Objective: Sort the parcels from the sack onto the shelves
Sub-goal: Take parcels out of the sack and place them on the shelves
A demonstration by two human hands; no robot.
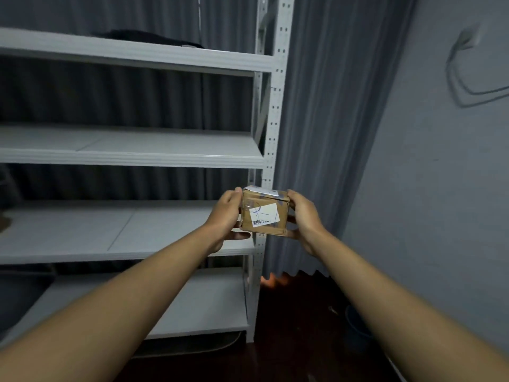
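Observation:
A small brown cardboard parcel (pixel 265 213) with a white label and blue handwriting faces me, held in the air in front of the right post of the white shelving unit (pixel 271 128). My left hand (pixel 224 216) grips its left side, thumb on top. My right hand (pixel 301 216) grips its right side. The parcel hangs level with the third shelf board (pixel 110 232) down, just past its right end. The sack is not in view.
A dark flat item (pixel 143 37) lies on the top shelf. Grey curtains (pixel 325 133) hang behind and to the right of the unit. A grey wall with a cable (pixel 462 86) stands at the right. Dark floor lies below.

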